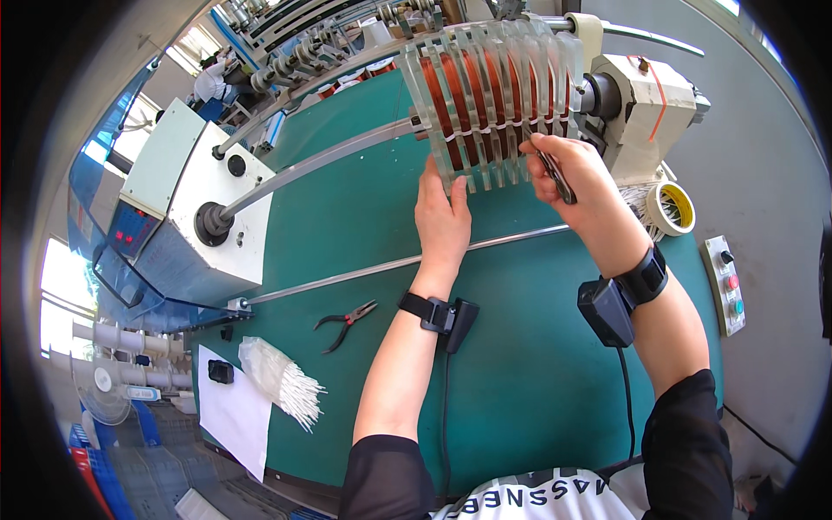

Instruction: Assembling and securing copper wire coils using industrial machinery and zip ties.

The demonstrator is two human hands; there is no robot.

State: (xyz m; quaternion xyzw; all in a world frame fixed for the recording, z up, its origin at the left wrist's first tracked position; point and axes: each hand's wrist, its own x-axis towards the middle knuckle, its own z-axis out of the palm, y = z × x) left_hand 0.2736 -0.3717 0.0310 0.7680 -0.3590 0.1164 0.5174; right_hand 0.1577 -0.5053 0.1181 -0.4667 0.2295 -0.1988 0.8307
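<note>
A winding former [501, 160] of several clear plates sits on a shaft at the top middle. Red-brown copper wire coils [474, 91] lie between its plates, with white ties across them. My left hand [443, 215] holds the former's lower left end, its thumb and fingers on either side of the end plate; some fingertips are hidden behind it. In my right hand [574, 173], fingers are closed round a small dark metal hand tool [556, 178]. That tool's tip points at the coils near the right end; its exact kind is hard to make out.
Pliers [348, 324] and a bag of white ties [282, 381] lie on the green tabletop [511, 347]. A metal rod [347, 279] crosses it. The machine's headstock [650, 108] stands right, beside a tape roll [671, 209] and button box [724, 286]. Another person [212, 82] sits far left.
</note>
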